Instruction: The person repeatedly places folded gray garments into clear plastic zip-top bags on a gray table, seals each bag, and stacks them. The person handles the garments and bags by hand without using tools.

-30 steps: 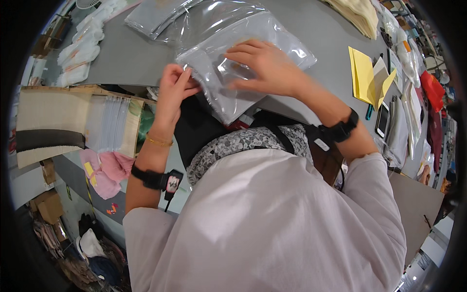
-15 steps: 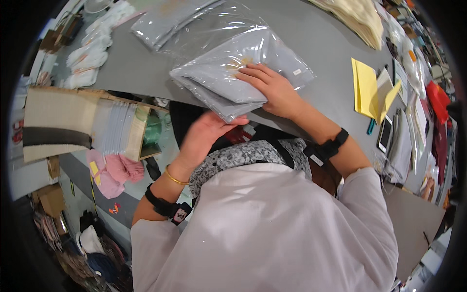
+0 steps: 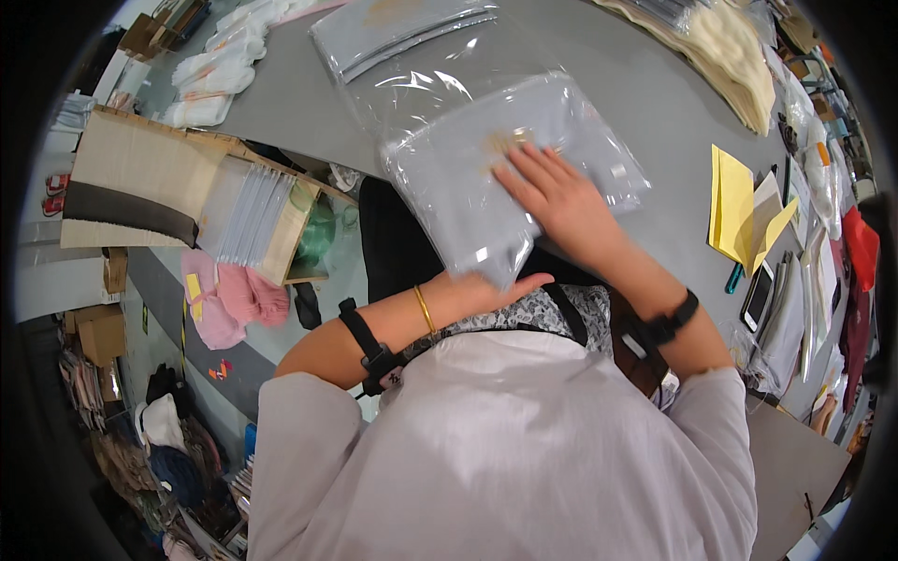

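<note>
Left hand (image 3: 479, 293): one, at the near corner of the clear plastic bag (image 3: 458, 210); the thumb stands apart, the fingers are blurred and partly covered, so I cannot tell if they grip.
Clear plastic bag: one under the hands, with flat grey content, probably folded fabric; it lies mostly on the table (image 3: 655, 131), and its near corner reaches past the edge.
Right hand (image 3: 572, 213): one, resting on the bag from above, palm down, fingers extended, clamped on nothing.
Step in hand: it seems to be pressing or smoothing the bag.
Next move: in my judgement it calls for support at the overhanging corner, because such film slides easily.
Phone (image 3: 757, 297): one, at the right, near one teal pen (image 3: 733, 278).
Yellow folder (image 3: 731, 208): one, partly open.
Cream cloth (image 3: 720, 75): one pile, its layers not countable.
Far grey bundle (image 3: 421, 23): one, beyond the bag.
</note>
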